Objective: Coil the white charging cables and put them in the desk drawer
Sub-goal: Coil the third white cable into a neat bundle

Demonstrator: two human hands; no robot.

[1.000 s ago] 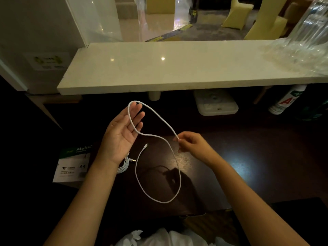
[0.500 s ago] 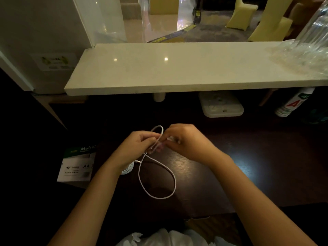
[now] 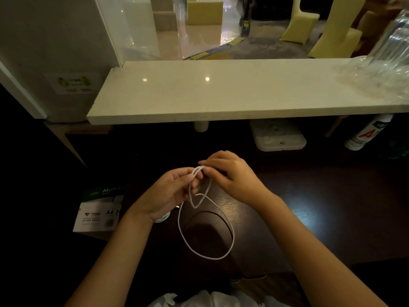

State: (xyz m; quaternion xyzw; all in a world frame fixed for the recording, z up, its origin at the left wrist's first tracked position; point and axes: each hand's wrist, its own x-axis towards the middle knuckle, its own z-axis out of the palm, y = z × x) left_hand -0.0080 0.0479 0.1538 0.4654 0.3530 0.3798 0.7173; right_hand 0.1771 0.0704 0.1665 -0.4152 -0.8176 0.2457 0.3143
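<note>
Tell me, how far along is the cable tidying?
Early. Both hands, left hand and right hand, pinch the white charging cable at its top; one small loop is formed, a big one hangs loose. Another white bundle peeks from under the left wrist. No drawer is visible.

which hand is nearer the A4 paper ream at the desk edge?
Left. The left hand sits just right of the paper ream, gripping the white cable. The right hand pinches the cable's top farther right, beyond the left hand.

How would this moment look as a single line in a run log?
stage: coiling | left hand: grips white cable loops | right hand: pinches loop top | slack: hangs over dark desk | drawer: not seen
</note>
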